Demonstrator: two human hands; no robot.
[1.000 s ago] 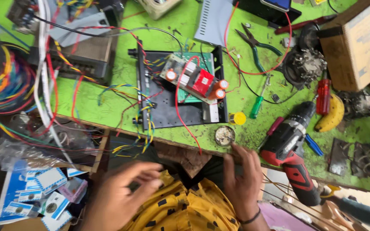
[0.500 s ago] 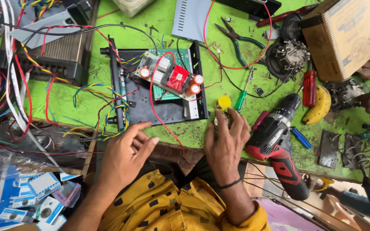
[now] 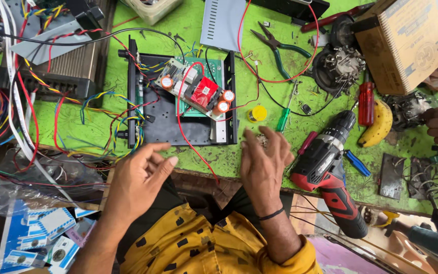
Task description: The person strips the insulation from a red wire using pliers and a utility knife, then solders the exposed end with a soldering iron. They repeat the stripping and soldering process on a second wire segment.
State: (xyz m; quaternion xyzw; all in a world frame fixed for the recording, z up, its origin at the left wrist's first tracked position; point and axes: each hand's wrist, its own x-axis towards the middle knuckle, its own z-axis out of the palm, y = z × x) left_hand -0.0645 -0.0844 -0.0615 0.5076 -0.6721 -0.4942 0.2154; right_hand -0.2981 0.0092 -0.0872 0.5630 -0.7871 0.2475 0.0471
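My left hand [image 3: 139, 175] hangs over the near edge of the green table [image 3: 102, 134], fingers loosely curled and half open, with nothing in it. It sits just on my side of the black chassis [image 3: 178, 129], below its left corner. My right hand [image 3: 263, 163] lies flat and spread, palm down, empty too, just to the right of the chassis's near right corner; its fingertips reach a small round tin of bits [image 3: 262, 140], though I cannot tell whether they touch it. A red wire [image 3: 194, 147] runs out of the chassis and over the table edge between my two hands.

Right of my right hand, and so well right of the chassis, a red and black cordless drill [image 3: 328, 170] lies on its side, chuck pointing away from me.

Inside the chassis a green circuit board [image 3: 197, 91] sits tilted, with a red block in its middle and capped cylinders at its corners. Just beside the chassis's right wall lie a small yellow disc [image 3: 257, 113] and a green-handled screwdriver [image 3: 285, 117]. Farther right are a red-handled screwdriver [image 3: 366, 103] and a banana [image 3: 379, 124]. Beyond the chassis's far right corner lie pliers [image 3: 275, 45] with dark green grips, and past them a cardboard box [image 3: 411, 40].
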